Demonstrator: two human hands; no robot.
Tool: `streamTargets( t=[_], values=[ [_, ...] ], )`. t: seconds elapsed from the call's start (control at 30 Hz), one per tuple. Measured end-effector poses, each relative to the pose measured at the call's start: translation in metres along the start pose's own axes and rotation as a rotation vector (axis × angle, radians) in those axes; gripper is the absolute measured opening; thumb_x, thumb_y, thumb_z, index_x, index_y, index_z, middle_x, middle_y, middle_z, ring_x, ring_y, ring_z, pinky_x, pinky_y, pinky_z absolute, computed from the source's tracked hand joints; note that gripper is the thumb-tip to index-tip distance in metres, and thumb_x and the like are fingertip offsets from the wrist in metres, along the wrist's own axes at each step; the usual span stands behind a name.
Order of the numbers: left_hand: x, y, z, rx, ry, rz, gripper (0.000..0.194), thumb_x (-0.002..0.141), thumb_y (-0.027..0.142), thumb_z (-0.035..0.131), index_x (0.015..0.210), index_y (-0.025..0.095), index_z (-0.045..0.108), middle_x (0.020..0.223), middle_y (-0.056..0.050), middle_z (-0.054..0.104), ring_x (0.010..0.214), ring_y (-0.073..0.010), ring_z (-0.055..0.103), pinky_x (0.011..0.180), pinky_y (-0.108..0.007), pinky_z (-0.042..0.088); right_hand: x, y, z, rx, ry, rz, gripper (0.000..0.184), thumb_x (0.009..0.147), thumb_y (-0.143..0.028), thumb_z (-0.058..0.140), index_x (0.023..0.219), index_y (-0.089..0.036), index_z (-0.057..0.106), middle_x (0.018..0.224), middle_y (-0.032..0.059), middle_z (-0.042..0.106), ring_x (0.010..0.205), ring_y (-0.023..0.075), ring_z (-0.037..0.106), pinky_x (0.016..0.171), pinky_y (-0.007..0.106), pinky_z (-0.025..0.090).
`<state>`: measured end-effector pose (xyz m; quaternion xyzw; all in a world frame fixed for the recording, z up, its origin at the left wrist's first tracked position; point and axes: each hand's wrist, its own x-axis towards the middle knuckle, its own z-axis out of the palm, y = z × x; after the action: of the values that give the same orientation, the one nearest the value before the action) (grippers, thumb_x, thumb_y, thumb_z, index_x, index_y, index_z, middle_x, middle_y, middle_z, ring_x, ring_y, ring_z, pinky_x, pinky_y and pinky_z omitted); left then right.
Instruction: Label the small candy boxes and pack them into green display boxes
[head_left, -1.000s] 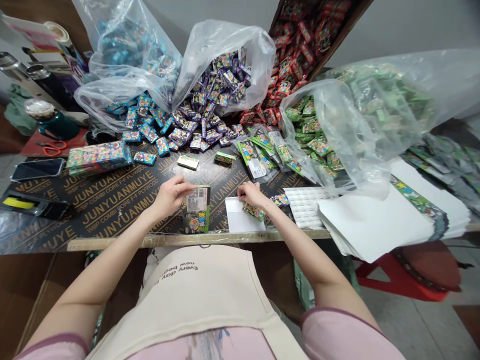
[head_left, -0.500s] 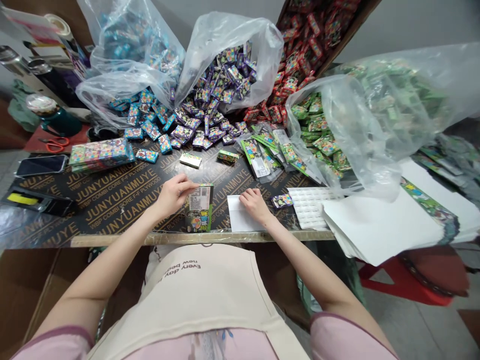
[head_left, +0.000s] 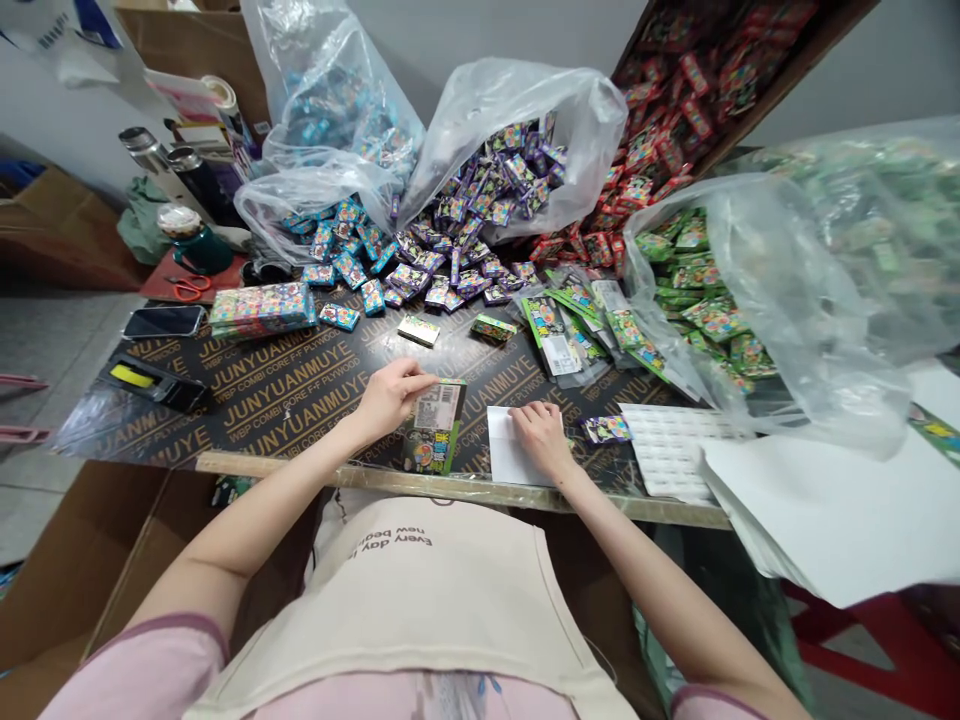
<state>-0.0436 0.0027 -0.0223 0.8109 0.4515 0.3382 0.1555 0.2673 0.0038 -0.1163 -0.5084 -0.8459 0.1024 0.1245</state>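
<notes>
My left hand (head_left: 391,402) pinches the upper edge of a flat green-and-black printed packet (head_left: 435,432), which stands or lies near the table's front edge with its label side up. To the right, my right hand (head_left: 541,438) is on a creased white paper sheet (head_left: 512,462), its fingers bent and pressed together over the upper part. Beyond the hands are a pale small box (head_left: 418,331) and a green small box (head_left: 493,327). A purple wrapped piece (head_left: 606,429) sits right of the paper, beside a sheet of white labels (head_left: 664,455).
Plastic bags of blue (head_left: 330,215), purple (head_left: 517,185) and green small packs (head_left: 709,290) line the back, with red packs (head_left: 660,150) between. Flat green packets (head_left: 559,335) lie nearby. At left are a tape dispenser (head_left: 154,384), phone (head_left: 163,322) and scissors (head_left: 187,289). White sheets (head_left: 832,500) overhang the right front edge.
The camera view has turned left, so everything appears farther right. My left hand stays on the packet's upper edge. My right hand's fingers lie farther over the paper.
</notes>
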Motion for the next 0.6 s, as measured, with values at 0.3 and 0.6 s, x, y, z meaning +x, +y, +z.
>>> streamTargets(
  t=[0.3,0.6],
  values=[
    [-0.003,0.005,0.003,-0.094,0.086,-0.043,0.021,0.089,0.016,0.053,0.095,0.019,0.073,0.08,-0.006,0.065,0.074,-0.0153,0.061,0.067,-0.027,0.048,0.013,0.01,-0.005,0.808,0.406,0.434,0.027,0.077,-0.037,0.059,0.096,-0.021,0.05,0.076,0.0018,0.062,0.071,0.0189,0.061,0.071,0.036,0.05],
    [-0.002,0.007,0.0,-0.161,0.206,-0.134,0.002,0.079,0.017,0.068,0.077,0.016,0.068,0.076,-0.005,0.072,0.069,-0.0163,0.066,0.067,-0.029,0.052,0.086,-0.114,-0.093,1.069,0.131,0.041,0.049,0.074,-0.029,0.071,0.117,-0.027,0.048,0.071,-0.0053,0.06,0.068,0.0156,0.06,0.067,0.032,0.046]
  ],
)
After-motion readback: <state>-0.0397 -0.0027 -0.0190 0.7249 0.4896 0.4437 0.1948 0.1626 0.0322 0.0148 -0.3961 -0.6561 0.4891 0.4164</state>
